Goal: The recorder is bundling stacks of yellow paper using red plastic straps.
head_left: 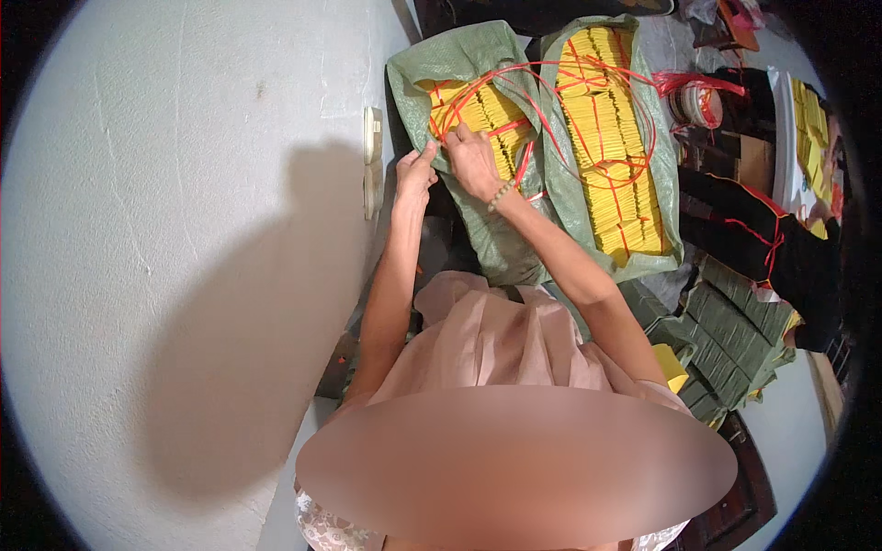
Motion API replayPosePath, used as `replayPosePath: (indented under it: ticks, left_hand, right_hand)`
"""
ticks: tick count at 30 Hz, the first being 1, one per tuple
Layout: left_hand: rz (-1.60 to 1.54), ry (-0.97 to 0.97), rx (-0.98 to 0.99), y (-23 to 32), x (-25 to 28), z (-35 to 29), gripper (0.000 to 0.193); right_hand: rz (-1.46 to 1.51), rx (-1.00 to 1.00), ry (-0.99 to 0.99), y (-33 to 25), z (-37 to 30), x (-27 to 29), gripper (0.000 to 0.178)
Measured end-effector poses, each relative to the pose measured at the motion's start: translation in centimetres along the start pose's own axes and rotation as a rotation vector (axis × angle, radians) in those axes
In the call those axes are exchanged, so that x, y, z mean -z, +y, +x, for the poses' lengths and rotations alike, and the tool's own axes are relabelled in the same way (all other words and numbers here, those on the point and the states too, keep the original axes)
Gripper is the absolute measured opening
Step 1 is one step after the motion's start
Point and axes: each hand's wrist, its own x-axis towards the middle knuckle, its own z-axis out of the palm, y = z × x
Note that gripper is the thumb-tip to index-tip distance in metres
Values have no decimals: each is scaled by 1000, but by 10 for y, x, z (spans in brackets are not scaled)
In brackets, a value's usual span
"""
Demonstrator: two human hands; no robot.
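Observation:
Two green woven sacks stand side by side, their mouths folded open. The left sack (505,243) and the right sack (663,241) are packed with rows of yellow paper bundles (602,138) tied with red straps. At the left sack's near left rim, my left hand (416,176) is closed with its thumb up, seemingly pinching the sack's edge. My right hand (473,163), with a beaded bracelet on the wrist, reaches over the same sack, its fingers closed on a red plastic string (453,112). The string loops loosely across both sacks. My fingertips are partly hidden.
A white wall (202,138) with a socket plate (372,138) rises close on the left. To the right are a spool of red string (695,106), stacked green-wrapped bales (735,321) and another person in black clothing (799,266), near a table with yellow paper (810,133).

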Motion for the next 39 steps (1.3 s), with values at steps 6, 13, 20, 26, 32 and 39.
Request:
replayPosePath:
  ticks: [6,13,20,26,32,39]
  left_hand:
    - [131,26,-145,-6,-10,0,24]
    - [117,19,-238,-3,-16,-5,27]
    - [-75,152,-193,-8,-30,2,19]
    - [-169,201,-297,-21,-26,6,22]
    - [-45,233,-414,-25,-26,0,19]
    - [383,281,-426,-33,-7,-1,22]
  right_hand:
    - [-72,31,68,-2,-6,0,11]
    - [-28,28,3,-6,-7,8,20]
    - [111,-32,41,0,-10,5,18]
    - [446,-277,250,-10,-7,4,16]
    - [399,-303,174,-6,1,0,15]
    - [352,-207,202,-7,1,-4,13]
